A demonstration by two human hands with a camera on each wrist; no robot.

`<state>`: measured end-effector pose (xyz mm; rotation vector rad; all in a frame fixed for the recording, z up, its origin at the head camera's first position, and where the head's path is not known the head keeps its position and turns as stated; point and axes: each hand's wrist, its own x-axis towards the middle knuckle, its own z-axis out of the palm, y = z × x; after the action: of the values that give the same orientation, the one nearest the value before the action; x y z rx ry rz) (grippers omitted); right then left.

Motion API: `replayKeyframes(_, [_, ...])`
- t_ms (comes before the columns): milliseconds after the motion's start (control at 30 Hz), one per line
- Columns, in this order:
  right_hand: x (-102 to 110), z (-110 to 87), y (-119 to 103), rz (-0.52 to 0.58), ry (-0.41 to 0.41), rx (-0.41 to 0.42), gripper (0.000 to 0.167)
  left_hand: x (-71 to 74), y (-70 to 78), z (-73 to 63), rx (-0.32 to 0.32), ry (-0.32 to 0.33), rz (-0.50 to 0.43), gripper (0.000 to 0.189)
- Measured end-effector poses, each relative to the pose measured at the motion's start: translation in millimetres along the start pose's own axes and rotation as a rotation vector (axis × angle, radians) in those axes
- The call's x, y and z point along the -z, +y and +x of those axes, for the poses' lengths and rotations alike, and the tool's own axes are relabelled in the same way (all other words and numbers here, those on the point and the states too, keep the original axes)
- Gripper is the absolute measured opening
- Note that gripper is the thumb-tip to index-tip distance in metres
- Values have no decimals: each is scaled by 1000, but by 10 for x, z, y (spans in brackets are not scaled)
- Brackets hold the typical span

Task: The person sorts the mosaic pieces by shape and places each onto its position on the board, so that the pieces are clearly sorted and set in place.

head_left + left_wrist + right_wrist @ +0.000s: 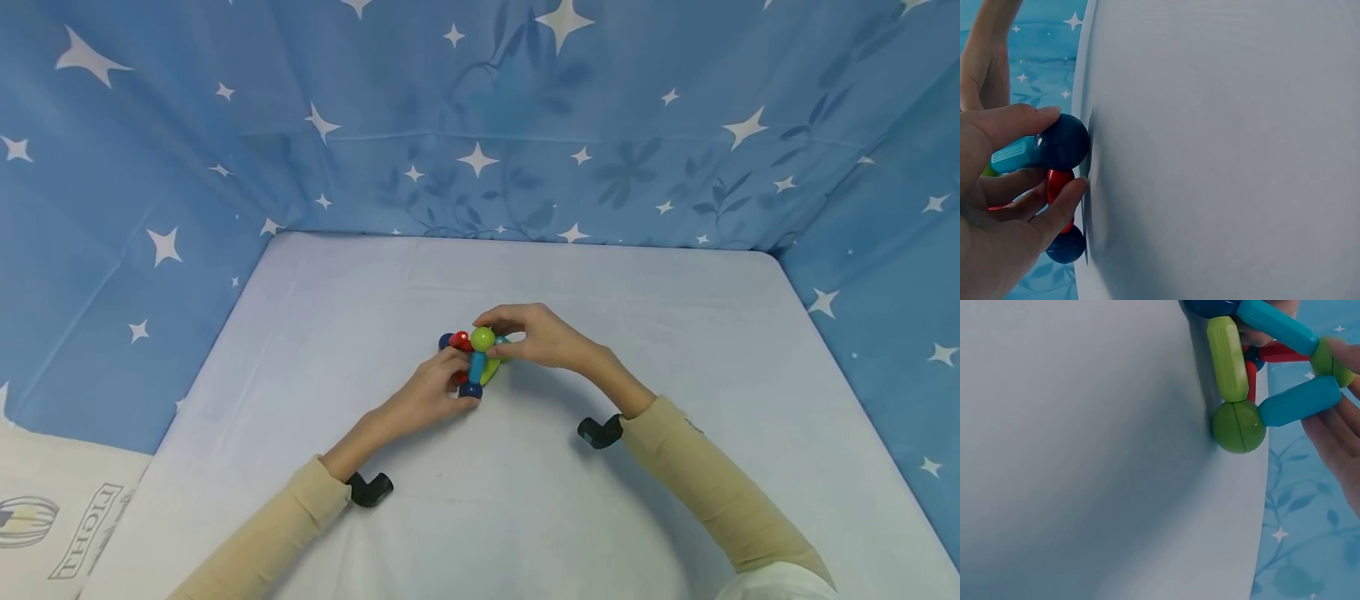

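A small frame of ball-and-rod building toy pieces stands on the white table. My right hand (546, 337) holds the green ball (483, 338) at its top between thumb and fingers. Two blue rods (1300, 401) and a red rod (1286, 352) run down from that ball. My left hand (429, 393) grips the base, its thumb on a dark blue ball (1063, 142) and its fingers about a red rod (1055, 183). Another dark blue ball (1065, 245) sits at that rod's far end. A yellow-green rod (1229, 359) leads to a lower green ball (1239, 427).
A white cloth covers the table (480, 517). Blue curtains with white stars (480, 117) stand behind and at both sides. Black wrist-worn pieces (600, 432) show near each cuff. A pale printed cloth (60, 508) hangs at the lower left.
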<state>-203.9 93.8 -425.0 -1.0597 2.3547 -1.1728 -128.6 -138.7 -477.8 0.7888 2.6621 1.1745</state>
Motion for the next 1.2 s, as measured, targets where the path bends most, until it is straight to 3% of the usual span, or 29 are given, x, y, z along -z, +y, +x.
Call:
replayKeyframes(367, [45,-94,78,-64,41,-19,41,26,-5,-12,-24,43,-10,40])
replayKeyframes(667, [63,-106,108,-63,50,-70,37,112,-26,-21,-68,240,-28,19])
replayKeyframes(767, [61,-99,121,-67,43,-73,38,161,-17,14,-67,340,2,21])
replayKeyframes(833, [60,-97,131,-68,43,-65,39,199,-13,67,-55,367,21,26])
replayKeyframes(900, [59,-99,141,-69,45,-58,40,233,-8,129,-46,339,22,32])
replayKeyframes(1067, [37,-92,179,-62,40,-50,40,273,-27,249,-3,177,-79,36])
replayKeyframes(1200, [28,-76,188,-45,44,-40,37,280,-43,286,34,137,-171,36])
